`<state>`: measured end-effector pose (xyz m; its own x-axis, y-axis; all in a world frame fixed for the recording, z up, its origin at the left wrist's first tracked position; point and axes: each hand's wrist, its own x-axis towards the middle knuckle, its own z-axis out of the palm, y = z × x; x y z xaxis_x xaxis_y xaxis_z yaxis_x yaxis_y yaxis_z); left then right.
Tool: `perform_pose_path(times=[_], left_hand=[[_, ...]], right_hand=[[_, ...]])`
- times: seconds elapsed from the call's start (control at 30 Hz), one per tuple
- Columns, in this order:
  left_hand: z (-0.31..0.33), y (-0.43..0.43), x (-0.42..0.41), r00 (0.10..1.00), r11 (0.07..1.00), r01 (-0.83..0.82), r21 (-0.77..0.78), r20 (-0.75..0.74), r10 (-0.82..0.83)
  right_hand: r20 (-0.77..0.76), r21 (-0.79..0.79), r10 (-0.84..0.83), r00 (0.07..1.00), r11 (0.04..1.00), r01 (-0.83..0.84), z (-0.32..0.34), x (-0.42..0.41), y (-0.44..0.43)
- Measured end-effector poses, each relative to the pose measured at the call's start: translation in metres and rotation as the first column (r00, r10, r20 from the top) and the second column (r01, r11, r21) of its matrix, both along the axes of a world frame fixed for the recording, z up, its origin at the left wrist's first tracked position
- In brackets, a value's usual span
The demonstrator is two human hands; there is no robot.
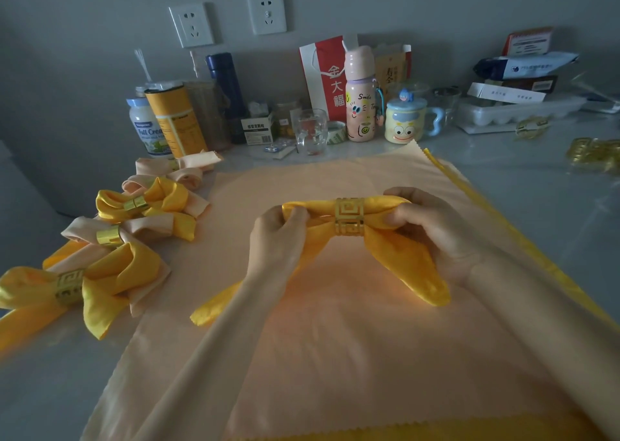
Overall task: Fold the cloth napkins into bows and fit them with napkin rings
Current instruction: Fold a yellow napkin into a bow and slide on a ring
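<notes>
**Step in hand:** final shaping of one bow (ring fitting looks done, judging by the layout).

**Location of work item:** The yellow napkin [402,259] is sitting mid-bench, on top of a peach cloth [335,356] that is lying flat on the bench [520,205]. The napkin ring [349,217] is sitting round the napkin's waist, approx. centred. One loop is sticking out each side, and two tails are trailing toward the person, w/ their ends lying on the peach cloth.

**Grip state:**
- The left hand [278,232] is pinching the left loop, fingers curled onto the fabric.
- The right hand [426,226] is wrapping the right loop, fingers curled round it.
- Both grips are clamped on the napkin. Neither appears to be touching the ring.

**Next move (est.):**
1. Pull both loops outward evenly so the ring is not sliding off-centre. The fabric looks glossy, so prob. slippery.
2. Fan the loops and straighten the tails.
3. Set the bow w/ the finished bows [141,263] at the left edge.
4. The peach cloth is likely the next piece to fold. Spare rings [593,153] are waiting at the far right, well apart from the hands.
</notes>
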<state>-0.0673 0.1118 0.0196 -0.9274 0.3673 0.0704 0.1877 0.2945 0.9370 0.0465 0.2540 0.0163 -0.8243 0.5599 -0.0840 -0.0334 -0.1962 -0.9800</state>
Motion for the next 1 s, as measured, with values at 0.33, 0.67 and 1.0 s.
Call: perform_pose_path(times=[0.33,0.67,1.0], left_hand=[[0.007,-0.008,-0.009,0.939,0.992,0.037,-0.117,-0.336,-0.075],[0.003,-0.010,-0.008,0.979,0.993,0.048,0.104,-0.204,-0.026],[-0.003,-0.004,0.004,0.824,0.967,-0.004,0.254,0.549,-0.140]], right_hand=[[0.050,0.218,-0.108,0.993,0.971,0.095,0.009,0.004,0.000],[0.058,-0.290,0.108,0.992,0.953,-0.087,0.002,0.004,-0.001],[0.043,0.053,0.022,0.999,0.998,-0.024,-0.004,0.003,-0.001]])
